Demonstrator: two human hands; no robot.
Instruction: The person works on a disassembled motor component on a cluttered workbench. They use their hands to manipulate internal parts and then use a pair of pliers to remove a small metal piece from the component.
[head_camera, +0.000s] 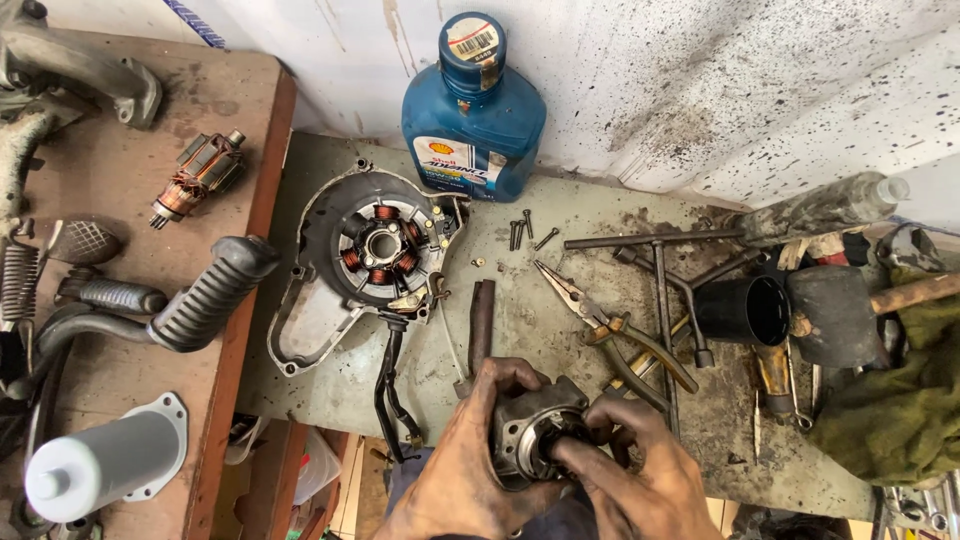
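Low at bottom centre, gripped in greasy left hand (455, 470): small metal housing (530, 425), probably heavy, rigid, oil-slick; best clasped round its outer body. Right hand (625, 475) fingertips pinched inside its round opening.

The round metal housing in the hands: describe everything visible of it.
The round metal housing is a small grey cast part, grimy and oil-stained, with a circular opening ringed by a bright machined lip and a dark bore inside. It is held off the bench, its opening tilted toward the camera. The left hand wraps its left side and top; fingers of the right hand press into the opening. Its back and underside are hidden.
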